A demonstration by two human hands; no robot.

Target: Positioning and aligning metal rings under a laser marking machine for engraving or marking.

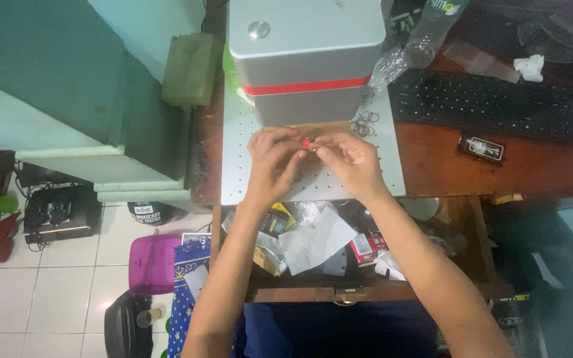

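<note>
Both my hands are over a white perforated plate (240, 166) under the grey machine head (306, 59) with a red band. My left hand (272, 162) and my right hand (349, 159) meet fingertip to fingertip at a small object lit by a red dot (306, 143); the object itself is too small to make out. Several metal rings (365, 123) lie on the plate just right of the machine, near my right hand.
A black keyboard (499, 103) lies to the right on the wooden desk (525, 166), with a small black device (482, 147) in front of it. A plastic bottle (426, 33) stands behind. An open drawer (313, 248) of papers and packets is below my wrists.
</note>
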